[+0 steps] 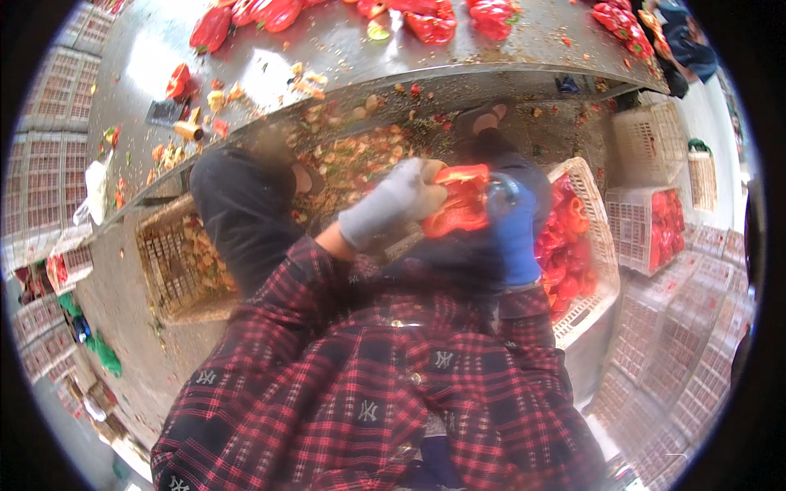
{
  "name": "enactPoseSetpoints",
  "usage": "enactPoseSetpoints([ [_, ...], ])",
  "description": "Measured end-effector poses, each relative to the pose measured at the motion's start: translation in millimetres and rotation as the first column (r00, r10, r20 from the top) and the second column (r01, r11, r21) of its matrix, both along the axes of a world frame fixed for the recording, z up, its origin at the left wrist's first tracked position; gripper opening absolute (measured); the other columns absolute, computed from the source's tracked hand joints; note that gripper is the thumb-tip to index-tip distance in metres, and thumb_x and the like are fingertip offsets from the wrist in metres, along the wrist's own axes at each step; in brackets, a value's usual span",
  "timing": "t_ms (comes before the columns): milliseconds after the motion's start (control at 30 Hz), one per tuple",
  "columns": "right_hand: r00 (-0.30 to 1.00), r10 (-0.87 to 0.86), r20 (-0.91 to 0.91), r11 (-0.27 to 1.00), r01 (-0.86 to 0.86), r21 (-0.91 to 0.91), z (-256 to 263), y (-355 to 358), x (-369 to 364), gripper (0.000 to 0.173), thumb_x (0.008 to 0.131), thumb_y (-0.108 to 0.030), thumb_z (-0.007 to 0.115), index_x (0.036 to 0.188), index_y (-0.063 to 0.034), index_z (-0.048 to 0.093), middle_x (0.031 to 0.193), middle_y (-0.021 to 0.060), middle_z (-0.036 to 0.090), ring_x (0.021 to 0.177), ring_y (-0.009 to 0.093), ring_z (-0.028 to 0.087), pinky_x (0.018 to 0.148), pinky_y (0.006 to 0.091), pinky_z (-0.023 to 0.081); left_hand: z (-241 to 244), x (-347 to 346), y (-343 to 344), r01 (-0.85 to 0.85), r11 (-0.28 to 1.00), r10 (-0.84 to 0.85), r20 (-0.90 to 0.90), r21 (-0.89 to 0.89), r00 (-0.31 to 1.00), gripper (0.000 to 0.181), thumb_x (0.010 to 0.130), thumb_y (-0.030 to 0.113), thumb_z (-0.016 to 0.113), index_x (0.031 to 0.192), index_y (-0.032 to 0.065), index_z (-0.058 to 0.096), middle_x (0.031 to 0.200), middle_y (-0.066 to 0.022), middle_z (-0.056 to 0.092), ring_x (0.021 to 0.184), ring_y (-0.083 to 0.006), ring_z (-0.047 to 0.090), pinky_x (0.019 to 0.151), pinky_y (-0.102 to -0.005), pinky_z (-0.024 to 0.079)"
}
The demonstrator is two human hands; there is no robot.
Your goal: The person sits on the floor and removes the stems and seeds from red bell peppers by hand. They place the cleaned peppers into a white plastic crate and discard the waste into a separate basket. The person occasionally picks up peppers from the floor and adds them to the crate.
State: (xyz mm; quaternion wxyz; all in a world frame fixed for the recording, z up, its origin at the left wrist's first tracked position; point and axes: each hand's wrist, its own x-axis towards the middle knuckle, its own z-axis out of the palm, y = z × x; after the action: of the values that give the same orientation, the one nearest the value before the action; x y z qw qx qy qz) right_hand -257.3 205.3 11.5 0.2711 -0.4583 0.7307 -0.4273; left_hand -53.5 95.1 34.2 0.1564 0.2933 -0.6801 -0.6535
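My left hand (419,191), in a pale grey glove, grips a red bell pepper (459,202) in front of my lap. The pepper is cut open, and its pale inner ribs show. My right hand (511,212), in a blue glove, is at the pepper's right edge. Its fingers are blurred, so whether it touches the pepper or holds a tool is unclear. Right of my knee, a plastic crate (599,245) holds red peppers (562,245).
Ahead is a metal table (356,73) with red peppers (273,13), seeds, scraps and a dark-bladed knife with a wooden handle (188,130). Pepper cores and scraps (353,153) litter the floor between my feet. A crate with scraps (166,270) stands left; stacked crates (681,344) stand right.
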Motion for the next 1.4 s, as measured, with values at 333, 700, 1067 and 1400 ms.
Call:
enactPoseSetpoints([
  [333,0.872,0.273,-0.407,0.958,-0.287,0.028,-5,-24,30,0.019,0.091,-0.009,0.063,0.109,-0.0005,0.068,0.096,0.0096,0.071,0.082,0.013,0.064,0.069,0.0315,0.050,-29,38,0,-0.096,0.919,0.130,0.065,-0.382,0.989,0.027,0.084,0.013,0.060,0.105,-0.0017,0.067,0.092,-0.0210,0.066,0.086,-0.0296,0.065,0.077,-0.0398,0.051],
  [700,0.575,0.249,-0.779,0.913,-0.408,-0.010,19,-43,44,0.032,0.084,-0.026,0.072,0.109,-0.0078,0.065,0.082,0.0070,0.061,0.077,0.026,0.062,0.065,0.0393,0.050,-25,41,-16,-0.115,0.975,0.073,0.214,0.190,0.974,0.026,0.084,0.016,0.062,0.099,-0.0034,0.066,0.076,-0.0041,0.063,0.069,-0.0109,0.059,0.060,-0.0298,0.049],
  [1067,-0.011,0.535,-0.845,0.688,-0.574,0.444,14,-59,42,0.005,0.076,-0.020,0.062,0.073,-0.0155,0.063,0.071,0.0029,0.059,0.072,0.020,0.061,0.060,0.0387,0.045,-24,60,-3,0.172,0.796,-0.220,-0.013,-0.580,0.975,0.012,0.079,0.011,0.066,0.078,0.0035,0.056,0.072,-0.0057,0.057,0.082,-0.0252,0.062,0.074,-0.0407,0.049],
  [1400,0.762,0.287,0.580,0.892,-0.434,0.128,31,-55,76,0.017,0.092,-0.013,0.063,0.098,0.0007,0.071,0.090,0.0086,0.072,0.074,0.015,0.067,0.065,0.0302,0.053,-108,43,5,-0.183,0.982,0.183,0.004,-0.040,0.983,0.017,0.080,0.014,0.068,0.086,0.0010,0.060,0.077,-0.0152,0.060,0.073,-0.0308,0.062,0.064,-0.0418,0.048],
])
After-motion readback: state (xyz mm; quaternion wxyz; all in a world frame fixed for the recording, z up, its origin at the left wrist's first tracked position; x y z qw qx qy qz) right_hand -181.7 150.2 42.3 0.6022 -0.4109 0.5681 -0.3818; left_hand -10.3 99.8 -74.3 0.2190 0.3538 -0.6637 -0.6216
